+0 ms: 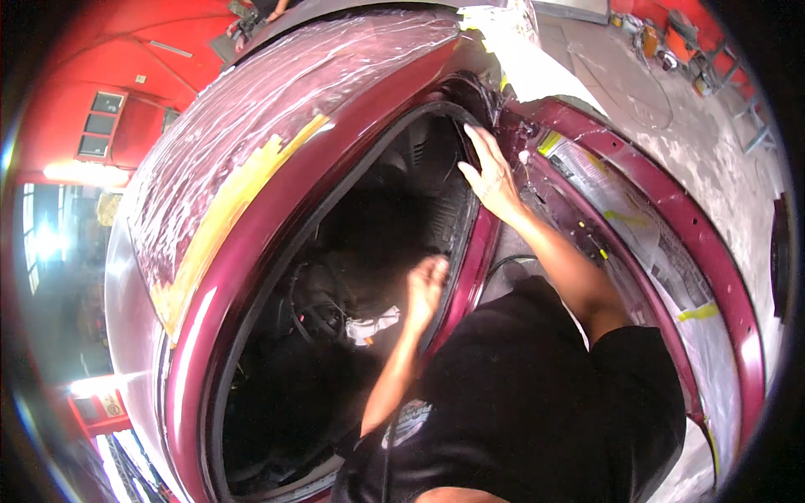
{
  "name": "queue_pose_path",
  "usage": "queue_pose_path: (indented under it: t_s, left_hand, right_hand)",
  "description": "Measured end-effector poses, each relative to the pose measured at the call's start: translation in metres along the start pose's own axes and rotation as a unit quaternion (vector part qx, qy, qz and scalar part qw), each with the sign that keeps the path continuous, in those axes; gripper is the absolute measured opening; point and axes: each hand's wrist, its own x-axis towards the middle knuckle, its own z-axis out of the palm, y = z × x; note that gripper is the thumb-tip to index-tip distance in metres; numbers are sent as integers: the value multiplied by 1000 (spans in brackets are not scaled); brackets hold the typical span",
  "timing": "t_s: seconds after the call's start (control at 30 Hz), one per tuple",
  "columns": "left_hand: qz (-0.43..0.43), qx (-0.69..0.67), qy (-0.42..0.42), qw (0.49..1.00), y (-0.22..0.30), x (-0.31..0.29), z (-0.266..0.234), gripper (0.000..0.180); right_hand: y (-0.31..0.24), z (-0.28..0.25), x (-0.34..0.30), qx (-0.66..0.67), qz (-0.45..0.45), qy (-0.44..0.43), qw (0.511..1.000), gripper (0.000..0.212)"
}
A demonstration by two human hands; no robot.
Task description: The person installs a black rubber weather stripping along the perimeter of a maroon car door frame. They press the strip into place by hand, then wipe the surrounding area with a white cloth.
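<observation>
My right hand point(493, 178) is open, fingers extended and thumb spread apart, at the upper corner of the car's doorway; it has hold of nothing that I can see. That flat shape suits resting against an edge rather than gripping, though I cannot tell how firmly it touches. My left hand point(428, 289) is blurred, its fingers loosely curled, nearer my body; I cannot tell whether it pinches anything.

The black rubber-like door seal point(323, 210) edges the opening, passing close by both hands and curving away to the left of them. Just right of my left hand runs a glossy maroon metal sill point(476, 261).

Beyond my left hand, on the far side of the opening, wrinkled clear plastic film point(277, 92) covers the roof, presumably to shield it, with a yellow tape strip point(226, 210) probably securing its edge. Right of my right hand, the maroon metal door point(671, 193) stands wide, apparently leaving my body room between it and the opening.
</observation>
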Motion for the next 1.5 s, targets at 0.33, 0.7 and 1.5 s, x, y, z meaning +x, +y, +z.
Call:
queue_pose_path:
  t_s: [0.33,0.7,1.5]
  left_hand:
    - [171,-114,112,972,56,-41,-67,29]
    - [344,-140,181,910,172,-2,-69,37]
    - [370,-67,341,861,188,-6,-82,50]
  right_hand:
    - [12,75,-76,182,186,-146,954,27]
    - [-126,61,9,527,156,-152,821,48]
    - [-127,67,40,552,104,-198,804,47]
